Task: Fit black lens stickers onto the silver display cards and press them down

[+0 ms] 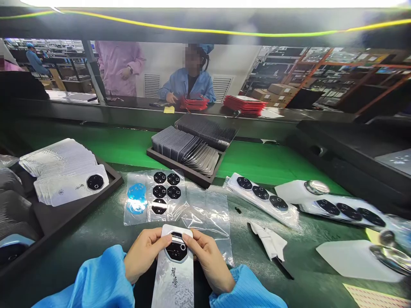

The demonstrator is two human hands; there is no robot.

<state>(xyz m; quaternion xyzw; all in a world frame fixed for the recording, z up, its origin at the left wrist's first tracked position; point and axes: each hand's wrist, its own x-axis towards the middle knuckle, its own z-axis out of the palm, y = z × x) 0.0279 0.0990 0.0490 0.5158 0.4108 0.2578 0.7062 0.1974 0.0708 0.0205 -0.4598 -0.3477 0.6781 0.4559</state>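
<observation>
Both hands grip a white phone back panel [173, 284] with a silver pattern and dark characters. My left hand [144, 252] holds its left side near the top, and my right hand [208, 259] holds the right side. Between my thumbs sits a black octagonal camera module [176, 251], partly covered by them. Just beyond my hands lies a clear plastic sheet [210, 218]. Next to it, a film sheet [159, 209] carries several black octagonal stickers and blue film pieces [136, 199].
A dark tray [96, 201] of stacked white panels sits left, and a tray [180, 164] of grey panels stands ahead. Filmed strips [261, 199], a white cloth [269, 239] and a black-handled tool [284, 268] lie right. A blue-coated co-worker [189, 83] sits beyond with red stacks [244, 105].
</observation>
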